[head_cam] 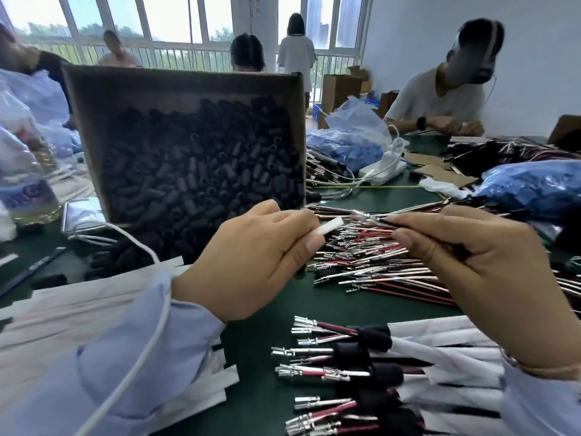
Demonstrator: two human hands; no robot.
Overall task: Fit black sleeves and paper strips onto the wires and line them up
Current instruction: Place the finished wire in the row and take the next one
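The right hand (490, 278) hides the tail of the thin black wire (385, 221). The left hand (251, 262) covers part of the white paper strip (330, 225). The black-sleeved, paper-wrapped wires (374, 336) run off the bottom edge.

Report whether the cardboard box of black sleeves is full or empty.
Partly full: black sleeves cover most of the cardboard box, leaving bare cardboard near its far wall.

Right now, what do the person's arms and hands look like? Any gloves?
No gloves: the left hand and right hand are bare. The loose pale blue left sleeve and matching right sleeve reach the wrists. A thin white cable trails across the left sleeve.
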